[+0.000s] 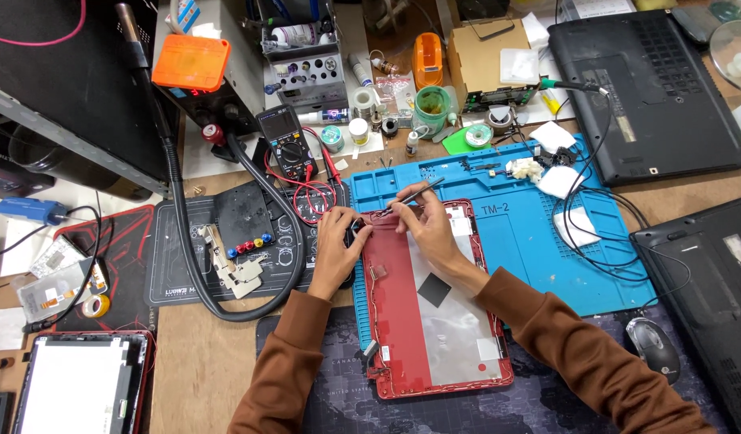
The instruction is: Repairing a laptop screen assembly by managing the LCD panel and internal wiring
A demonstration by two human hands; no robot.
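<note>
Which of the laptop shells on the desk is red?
The red laptop shell under both hands, lined with silver foil. The other two shells, at the upper right and right edge, are black.

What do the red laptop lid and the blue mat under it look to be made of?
Red laptop lid: apparently moulded plastic, lined with a dull silvery foil-like sheet. Blue mat: probably matte silicone or rubber, given its moulded recesses. Right hand holds thin metal tweezers; left hand steadies the lid's corner.

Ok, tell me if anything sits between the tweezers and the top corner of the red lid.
Nothing visible does. The right hand holds the tweezers with the tip at the red lid's top corner; the left hand rests beside it.
</note>
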